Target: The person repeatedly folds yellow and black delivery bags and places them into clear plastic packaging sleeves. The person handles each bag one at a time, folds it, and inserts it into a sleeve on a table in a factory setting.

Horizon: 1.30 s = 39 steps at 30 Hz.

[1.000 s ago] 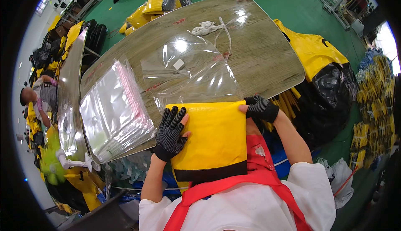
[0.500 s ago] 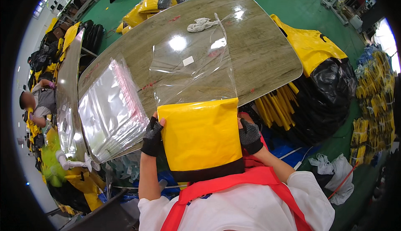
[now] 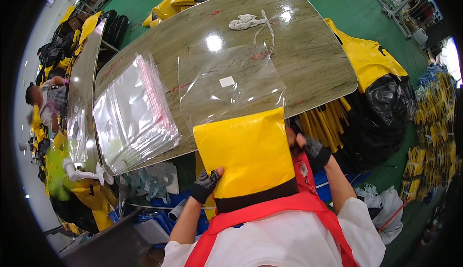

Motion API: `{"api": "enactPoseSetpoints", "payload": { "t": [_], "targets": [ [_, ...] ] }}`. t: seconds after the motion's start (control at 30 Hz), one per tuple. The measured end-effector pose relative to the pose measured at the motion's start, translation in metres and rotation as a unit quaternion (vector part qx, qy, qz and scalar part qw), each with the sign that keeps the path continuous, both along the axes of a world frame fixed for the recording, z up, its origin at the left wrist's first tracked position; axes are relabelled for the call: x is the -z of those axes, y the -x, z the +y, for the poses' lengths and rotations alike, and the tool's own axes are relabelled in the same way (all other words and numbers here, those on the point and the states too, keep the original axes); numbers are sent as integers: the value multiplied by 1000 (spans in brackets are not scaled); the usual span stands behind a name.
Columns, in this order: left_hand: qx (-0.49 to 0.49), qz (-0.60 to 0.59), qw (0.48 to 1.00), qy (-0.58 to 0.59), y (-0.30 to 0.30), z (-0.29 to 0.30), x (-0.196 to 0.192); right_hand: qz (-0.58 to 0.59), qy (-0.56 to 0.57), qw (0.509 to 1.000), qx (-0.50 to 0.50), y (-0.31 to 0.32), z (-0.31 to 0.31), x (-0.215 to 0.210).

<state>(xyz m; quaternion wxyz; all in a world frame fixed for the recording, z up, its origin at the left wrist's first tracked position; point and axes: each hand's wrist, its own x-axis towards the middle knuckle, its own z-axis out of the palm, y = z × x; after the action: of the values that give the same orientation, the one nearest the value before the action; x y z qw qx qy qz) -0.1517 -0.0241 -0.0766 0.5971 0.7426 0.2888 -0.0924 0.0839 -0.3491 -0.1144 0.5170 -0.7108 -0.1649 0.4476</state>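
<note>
A folded yellow sheet with a black lower band (image 3: 246, 156) spans the table's near edge and my lap. My left hand (image 3: 207, 184), in a black fingerless glove, grips its lower left edge, thumb on top. My right hand (image 3: 312, 149), gloved alike, is beside the sheet's right edge. Motion blurs its fingers, and I cannot tell whether they hold anything. Beyond the sheet a clear plastic bag (image 3: 207, 95) lies flat, with a small white label (image 3: 226, 81) showing. The bag meets the sheet's far edge; how far the two overlap is unclear.
A stack of clear bags (image 3: 130, 117) lies left on the wood-patterned table (image 3: 308, 50). A crumpled white cloth (image 3: 247, 22) is at the back. Yellow and black goods (image 3: 381, 93) are piled right. A small fan (image 3: 72, 170) stands left; a person (image 3: 50, 100) is farther left.
My left hand has moved down the sheet's left edge. My right hand has shifted right, apart from the sheet's edge. The sheet has tilted, its right side higher.
</note>
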Motion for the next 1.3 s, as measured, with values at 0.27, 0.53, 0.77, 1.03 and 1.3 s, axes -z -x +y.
{"api": "enactPoseSetpoints", "payload": {
  "t": [0.27,0.53,0.77,1.03,1.3],
  "targets": [
    [-104,-65,979,162,-21,-2,-19,-8,-126,984,125,31,71,-68],
    [35,-117,973,197,-3,20,-16,-31,-76,995,-52,30,6,-53],
    [-129,-89,950,268,-44,-13,-50,-80,-9,988,132,28,49,-47],
    [-128,-174,886,410,-40,22,-31,167,-81,982,-43,45,26,-75],
    [-53,-35,962,266,-46,-3,-31,153,-76,983,61,7,51,-80]
  ]
}}
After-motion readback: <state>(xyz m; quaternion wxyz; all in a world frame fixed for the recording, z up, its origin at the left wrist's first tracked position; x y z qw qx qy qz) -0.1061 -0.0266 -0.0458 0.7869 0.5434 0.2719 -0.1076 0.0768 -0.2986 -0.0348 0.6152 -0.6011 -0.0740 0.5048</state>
